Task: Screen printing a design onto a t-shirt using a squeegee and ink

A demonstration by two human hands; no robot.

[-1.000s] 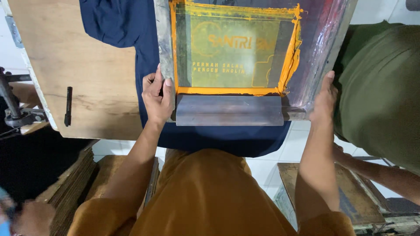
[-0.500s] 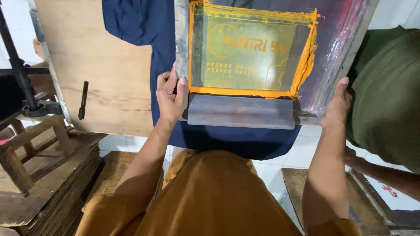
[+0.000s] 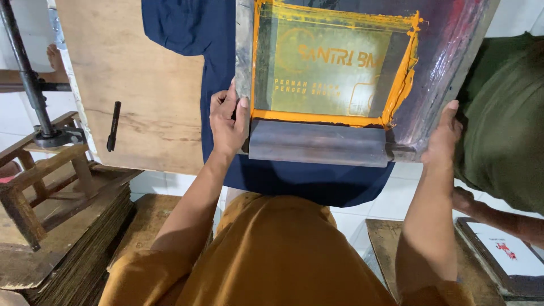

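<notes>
On the table, a screen-printing frame with orange-taped mesh and grey metal edges lies over a navy shirt. Left hand wraps the frame's near-left edge, fingers curled shut on it; right hand grips the near-right corner. A black marker lies far left on the wood, another person's green-clad body at right. Frame's long axis runs left-right, tilted slightly

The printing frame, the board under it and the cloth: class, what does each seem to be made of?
Printing frame: likely metal, dull grey and ink-smeared, with orange tape edging a fine mesh.
Board: plywood, pale with visible grain, unpainted.
Cloth: soft navy fabric, probably cotton knit, folding at the edges.
</notes>
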